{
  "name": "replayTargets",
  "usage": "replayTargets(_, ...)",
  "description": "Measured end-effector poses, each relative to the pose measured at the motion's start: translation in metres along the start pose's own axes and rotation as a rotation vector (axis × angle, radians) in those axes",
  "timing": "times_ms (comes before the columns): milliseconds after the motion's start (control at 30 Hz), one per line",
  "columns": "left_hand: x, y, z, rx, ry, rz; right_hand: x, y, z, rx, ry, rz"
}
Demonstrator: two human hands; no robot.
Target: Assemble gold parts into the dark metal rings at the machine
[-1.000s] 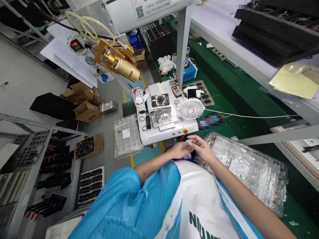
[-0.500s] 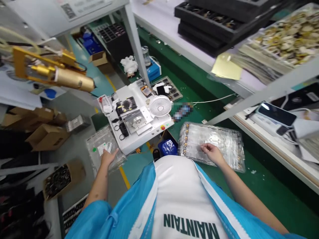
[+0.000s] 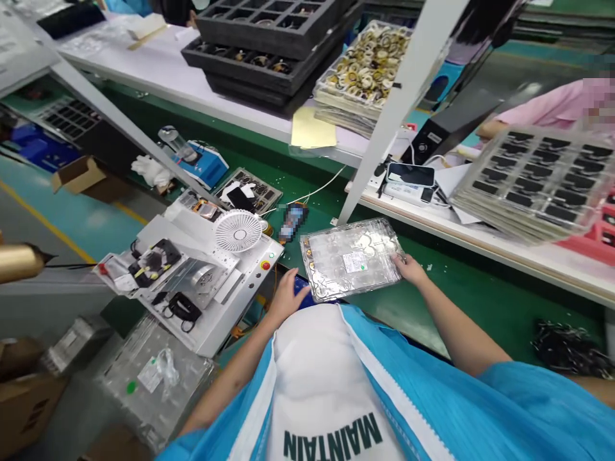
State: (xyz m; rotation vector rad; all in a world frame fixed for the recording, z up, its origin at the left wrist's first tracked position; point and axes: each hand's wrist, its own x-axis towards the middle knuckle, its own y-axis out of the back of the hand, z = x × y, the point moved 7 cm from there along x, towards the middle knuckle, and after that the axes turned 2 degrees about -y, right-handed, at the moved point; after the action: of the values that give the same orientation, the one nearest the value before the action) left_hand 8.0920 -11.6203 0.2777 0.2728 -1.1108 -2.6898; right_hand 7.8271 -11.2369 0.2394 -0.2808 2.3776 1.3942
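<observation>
A stack of clear plastic trays (image 3: 331,269) with a white label and a green dot lies on the green bench in front of me. My right hand (image 3: 408,269) grips its right edge, with the fingertips on the rim. Just left of the stack's near corner is my left hand (image 3: 287,299), fingers and thumb spread, nothing in it. Whether its thumb touches the corner I cannot tell. Another clear tray stack (image 3: 158,378), with a crumpled clear plastic piece on its label, lies lower left.
Left of the bench stands a white machine (image 3: 206,288) with a round fan (image 3: 239,232) and a red button. A slanted metal post (image 3: 369,157) rises behind the trays. Black foam trays (image 3: 259,48) and a phone (image 3: 410,174) rest on the shelf. Another person's pink sleeve (image 3: 542,109) shows at right.
My view has turned right. My left hand has left the lower-left trays and come beside the bench stack. My right hand has moved from the stack's top to its right edge.
</observation>
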Motion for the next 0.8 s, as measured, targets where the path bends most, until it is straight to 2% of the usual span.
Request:
replayTargets(67, 0.030, -0.038, 0.013, 0.011, 0.046, -0.145, 0.000, -0.010, 0.006, 0.016, -0.035, -0.035)
replayTargets(100, 0.040, -0.051, 0.015, 0.029, 0.069, -0.180, -0.001, -0.013, 0.009, 0.021, -0.056, -0.046)
replayTargets(167, 0.052, -0.063, 0.013, 0.078, 0.093, -0.201, -0.003, -0.019, 0.014, 0.034, -0.086, -0.053)
replayTargets(233, 0.058, -0.061, 0.007, 0.132, 0.074, -0.207, -0.010, -0.025, 0.021, 0.043, -0.117, -0.055)
replayTargets(300, 0.064, -0.051, 0.003, 0.173, 0.033, -0.235, -0.025, -0.036, 0.029, 0.049, -0.157, -0.056)
replayTargets(433, 0.089, -0.023, 0.003, 0.306, 0.044, -0.277, -0.077, -0.069, 0.046, 0.084, -0.219, -0.092)
replayTargets(500, 0.104, -0.012, 0.012, 0.429, 0.072, -0.202, -0.103, -0.082, 0.053, 0.126, -0.210, -0.158)
replayTargets(567, 0.114, -0.011, 0.031, 0.512, 0.032, -0.097, -0.120, -0.086, 0.054, 0.129, -0.146, -0.286)
replayTargets(633, 0.116, -0.026, 0.052, 0.516, -0.034, -0.050, -0.121, -0.071, 0.049, 0.038, -0.059, -0.335)
replayTargets(667, 0.115, -0.038, 0.059, 0.501, -0.051, -0.057, -0.114, -0.057, 0.043, -0.014, -0.012, -0.295)
replayTargets(733, 0.111, -0.061, 0.068, 0.483, -0.046, -0.087, -0.093, -0.023, 0.018, -0.065, 0.131, -0.106)
replayTargets(800, 0.107, -0.077, 0.071, 0.488, -0.025, -0.102, -0.073, -0.002, -0.020, -0.049, 0.368, 0.046)
